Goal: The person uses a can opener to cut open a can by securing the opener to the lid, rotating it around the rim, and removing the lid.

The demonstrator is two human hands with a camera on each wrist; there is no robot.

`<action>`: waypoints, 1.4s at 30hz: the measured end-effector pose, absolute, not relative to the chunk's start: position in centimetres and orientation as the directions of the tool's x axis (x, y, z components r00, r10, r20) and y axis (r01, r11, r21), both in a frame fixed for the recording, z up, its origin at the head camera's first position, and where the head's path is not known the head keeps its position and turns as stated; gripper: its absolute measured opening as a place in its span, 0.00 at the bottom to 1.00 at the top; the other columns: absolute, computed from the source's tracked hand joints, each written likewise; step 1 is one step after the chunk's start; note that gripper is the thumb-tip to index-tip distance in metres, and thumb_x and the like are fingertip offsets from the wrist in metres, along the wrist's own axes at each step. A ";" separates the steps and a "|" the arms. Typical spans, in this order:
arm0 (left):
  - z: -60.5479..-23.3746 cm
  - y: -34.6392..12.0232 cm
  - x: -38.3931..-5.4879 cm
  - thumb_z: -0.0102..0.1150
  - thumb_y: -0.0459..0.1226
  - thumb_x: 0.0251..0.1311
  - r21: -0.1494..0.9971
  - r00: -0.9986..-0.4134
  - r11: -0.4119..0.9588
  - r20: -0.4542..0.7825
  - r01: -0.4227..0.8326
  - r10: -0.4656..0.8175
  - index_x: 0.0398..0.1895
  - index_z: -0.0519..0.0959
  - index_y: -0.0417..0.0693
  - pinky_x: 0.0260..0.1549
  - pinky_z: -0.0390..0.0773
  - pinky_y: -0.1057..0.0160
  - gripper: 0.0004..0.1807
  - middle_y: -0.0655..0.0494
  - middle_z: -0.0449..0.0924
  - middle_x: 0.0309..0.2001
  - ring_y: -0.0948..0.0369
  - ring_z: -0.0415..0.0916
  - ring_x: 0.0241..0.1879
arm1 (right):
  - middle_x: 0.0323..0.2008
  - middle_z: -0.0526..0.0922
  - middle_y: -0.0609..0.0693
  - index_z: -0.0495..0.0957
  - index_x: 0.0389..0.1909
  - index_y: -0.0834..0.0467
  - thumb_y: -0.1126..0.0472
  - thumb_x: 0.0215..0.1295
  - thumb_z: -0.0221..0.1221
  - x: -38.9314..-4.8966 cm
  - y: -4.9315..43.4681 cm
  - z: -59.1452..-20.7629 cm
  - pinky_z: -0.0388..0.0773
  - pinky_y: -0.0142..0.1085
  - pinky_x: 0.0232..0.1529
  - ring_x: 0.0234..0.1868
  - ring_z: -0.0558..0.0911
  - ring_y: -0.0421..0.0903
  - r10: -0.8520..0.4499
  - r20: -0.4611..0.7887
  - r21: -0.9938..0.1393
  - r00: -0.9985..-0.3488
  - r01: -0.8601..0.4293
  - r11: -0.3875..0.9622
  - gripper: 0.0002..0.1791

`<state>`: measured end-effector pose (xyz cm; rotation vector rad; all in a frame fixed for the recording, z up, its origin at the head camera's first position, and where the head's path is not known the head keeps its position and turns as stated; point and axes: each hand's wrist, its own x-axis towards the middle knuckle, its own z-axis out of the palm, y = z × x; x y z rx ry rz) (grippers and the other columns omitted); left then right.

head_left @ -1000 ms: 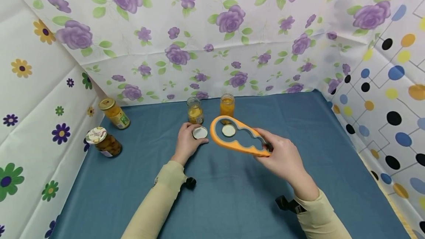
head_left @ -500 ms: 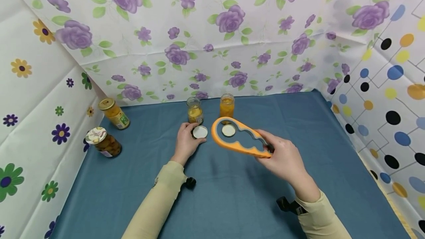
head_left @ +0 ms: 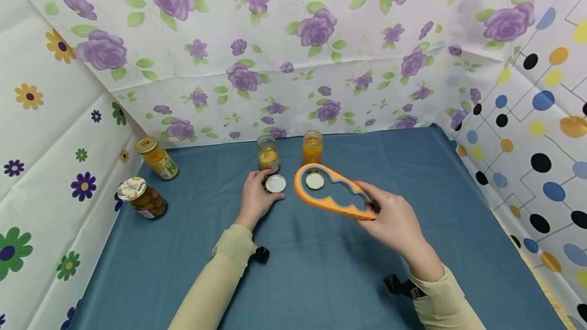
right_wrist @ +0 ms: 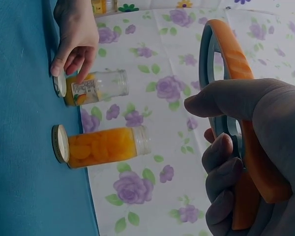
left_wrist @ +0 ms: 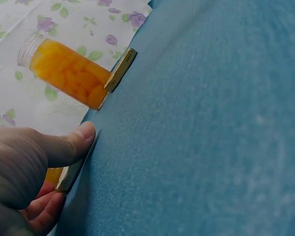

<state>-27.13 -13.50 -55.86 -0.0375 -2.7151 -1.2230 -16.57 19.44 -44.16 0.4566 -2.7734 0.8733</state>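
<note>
My left hand [head_left: 258, 198] grips a white-lined jar lid [head_left: 275, 184] at its edge, thumb on the near side and fingers at the far side. The lid lies inside up on the cloth. Just behind it stands a lidless glass jar [head_left: 268, 154], partly filled with yellow fruit. My right hand [head_left: 393, 219] holds an orange and grey jar opener [head_left: 330, 206] by its handle end, raised above the table. A second lid [head_left: 315, 181] shows through the opener's loop, inside up. Behind that lid is a lidless jar of orange fruit [head_left: 313, 149].
Two lidded jars stand at the left edge: a gold-topped jar of yellow fruit [head_left: 161, 162] and a jar of dark round contents [head_left: 149, 203] with a patterned lid. A blue cloth [head_left: 321, 279] covers the table. Flower-printed sheets [head_left: 206, 29] rise behind and left, a dotted sheet [head_left: 536, 131] right.
The jar opener in my right hand has shifted slightly to the right. My left thumb has drawn in a little closer to the lid. The jars and lids have stayed put.
</note>
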 end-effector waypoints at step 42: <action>-49.6 -27.2 -16.0 0.75 0.25 0.63 0.773 -0.657 0.571 0.585 0.275 -0.475 0.76 0.74 0.46 0.48 0.76 0.69 0.38 0.40 0.82 0.56 0.67 0.80 0.50 | 0.25 0.76 0.40 0.80 0.69 0.52 0.64 0.58 0.75 -15.9 21.2 -45.0 0.69 0.37 0.24 0.22 0.70 0.40 -0.205 0.285 -0.513 -0.936 -0.330 0.792 0.35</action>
